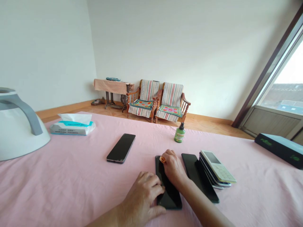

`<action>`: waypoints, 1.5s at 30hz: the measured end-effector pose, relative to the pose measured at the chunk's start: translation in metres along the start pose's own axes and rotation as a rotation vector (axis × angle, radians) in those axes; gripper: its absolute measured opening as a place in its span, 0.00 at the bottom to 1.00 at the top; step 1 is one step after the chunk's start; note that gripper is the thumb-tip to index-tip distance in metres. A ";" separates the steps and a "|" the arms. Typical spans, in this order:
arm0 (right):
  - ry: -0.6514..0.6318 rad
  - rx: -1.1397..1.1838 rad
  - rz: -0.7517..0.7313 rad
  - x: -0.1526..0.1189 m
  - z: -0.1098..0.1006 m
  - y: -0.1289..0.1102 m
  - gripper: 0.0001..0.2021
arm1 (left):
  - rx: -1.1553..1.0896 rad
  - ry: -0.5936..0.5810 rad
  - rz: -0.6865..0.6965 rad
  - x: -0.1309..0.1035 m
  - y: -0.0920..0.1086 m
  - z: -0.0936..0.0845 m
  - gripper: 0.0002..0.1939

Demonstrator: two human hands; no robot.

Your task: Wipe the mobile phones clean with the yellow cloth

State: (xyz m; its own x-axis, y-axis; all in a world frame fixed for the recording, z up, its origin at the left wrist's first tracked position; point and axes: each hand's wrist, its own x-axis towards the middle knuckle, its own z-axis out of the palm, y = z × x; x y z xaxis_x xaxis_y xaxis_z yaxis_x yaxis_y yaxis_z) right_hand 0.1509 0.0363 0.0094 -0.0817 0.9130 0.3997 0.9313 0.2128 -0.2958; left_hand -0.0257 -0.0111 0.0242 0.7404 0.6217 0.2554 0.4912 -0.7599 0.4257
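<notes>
A black phone lies face up on the pink cloth. Its lower left edge is touched by my left hand, whose fingers curl against its side. My right hand pinches a small orange piece, perhaps a cloth or sponge, against the phone's upper end. Just right of it lies another dark phone, beside a stack of several phones topped by a white keypad phone. One more black phone rests apart at the left.
A green spray bottle stands beyond my hands. At the left are a tissue pack and a large white kettle. A black box sits at the far right. Two wooden chairs and a covered side table stand by the wall.
</notes>
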 end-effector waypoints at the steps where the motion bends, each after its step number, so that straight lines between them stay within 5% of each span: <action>1: 0.002 0.001 0.001 0.000 0.001 -0.001 0.14 | 0.003 -0.003 0.005 0.000 0.000 0.000 0.19; 15: 0.051 0.015 0.050 0.001 0.007 -0.002 0.14 | 0.004 -0.012 0.014 0.000 -0.001 0.000 0.21; 45: 0.032 0.285 -0.082 -0.003 0.013 -0.006 0.14 | -0.016 0.004 -0.002 0.001 0.000 -0.001 0.22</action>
State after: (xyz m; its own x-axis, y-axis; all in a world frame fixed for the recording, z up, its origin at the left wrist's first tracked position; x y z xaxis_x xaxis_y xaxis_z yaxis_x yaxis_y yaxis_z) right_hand 0.1413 0.0372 -0.0012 -0.1367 0.8785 0.4578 0.7844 0.3783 -0.4915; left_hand -0.0255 -0.0108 0.0253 0.7378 0.6238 0.2581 0.4850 -0.7557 0.4401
